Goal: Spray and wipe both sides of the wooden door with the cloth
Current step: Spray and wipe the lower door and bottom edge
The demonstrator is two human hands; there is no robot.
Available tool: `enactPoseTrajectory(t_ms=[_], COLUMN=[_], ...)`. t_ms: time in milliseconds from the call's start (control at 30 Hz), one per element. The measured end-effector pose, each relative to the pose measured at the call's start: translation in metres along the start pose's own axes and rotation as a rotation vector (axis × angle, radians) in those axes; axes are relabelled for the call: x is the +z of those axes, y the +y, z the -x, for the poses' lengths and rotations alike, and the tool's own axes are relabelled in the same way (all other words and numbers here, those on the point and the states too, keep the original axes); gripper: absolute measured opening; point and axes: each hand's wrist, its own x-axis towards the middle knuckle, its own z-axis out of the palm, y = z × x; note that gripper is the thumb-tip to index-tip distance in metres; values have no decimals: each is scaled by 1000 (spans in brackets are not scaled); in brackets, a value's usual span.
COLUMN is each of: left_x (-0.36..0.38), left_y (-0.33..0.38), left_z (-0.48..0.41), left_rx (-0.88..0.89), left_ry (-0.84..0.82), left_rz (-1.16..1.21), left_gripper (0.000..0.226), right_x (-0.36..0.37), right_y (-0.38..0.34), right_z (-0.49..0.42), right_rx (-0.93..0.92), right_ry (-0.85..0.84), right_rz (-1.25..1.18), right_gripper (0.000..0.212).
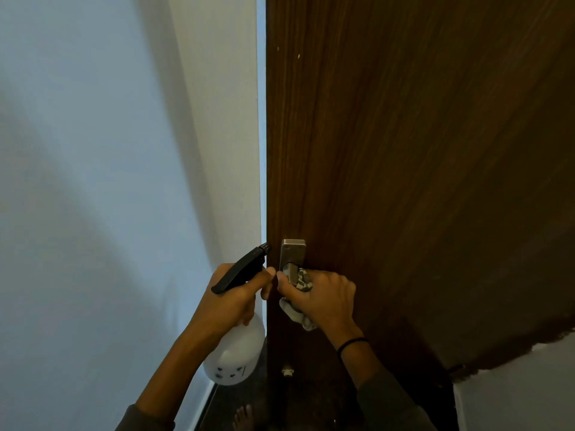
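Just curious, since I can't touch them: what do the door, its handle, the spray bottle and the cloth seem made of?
Door: wood or veneer, dark brown, matt, with long grain lines.
Handle: grey metal, brushed-looking dull sheen.
Spray bottle: translucent white plastic, black plastic trigger head.
Cloth: grey fabric, crumpled, partly checked; fibre unclear.

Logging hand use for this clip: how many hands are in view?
2. The left hand grips the spray bottle just left of the wooden door; the right hand holds the cloth at the door handle. No others show.
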Motion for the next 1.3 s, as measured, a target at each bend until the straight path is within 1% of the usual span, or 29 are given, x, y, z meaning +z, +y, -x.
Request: enactPoseTrajectory(t_ms=[67,167,333,433,700,967,1067,1133,1200,1300], left_x=[-3,-12,-19,-22,-25,-21,-18,-16,-14,-12], left_y=[6,16,21,22,33,49,52,55,57,62], left_z=[-23,-53,-94,-116,-152,-175,-185,-192,-199,-206], left_rx=[17,110,182,209,199,159,147,148,153,153], left_ry=[-3,-34,-99,-130,-205,-240,-255,-254,-246,-251], left_rz=[2,6,25,30,62,99,102,106,115,132], left_gripper=[38,37,40,40,39,33,34,35,36,37], right_x=[5,14,20,24,38,49,54,56,56,68], right_y=[1,4,6,5,16,31,36,38,38,41], right_z=[-18,-44,-82,-101,-146,-173,-181,-185,-188,-192], right_rx=[38,98,178,238,354,381,388,378,372,417], right_ry=[-12,-33,-126,-108,-113,-120,-121,-105,-75,-12], right_rz=[32,76,147,152,142,145,104,84,56,-59], right_gripper=[58,55,61,62,67,72,77,72,72,71])
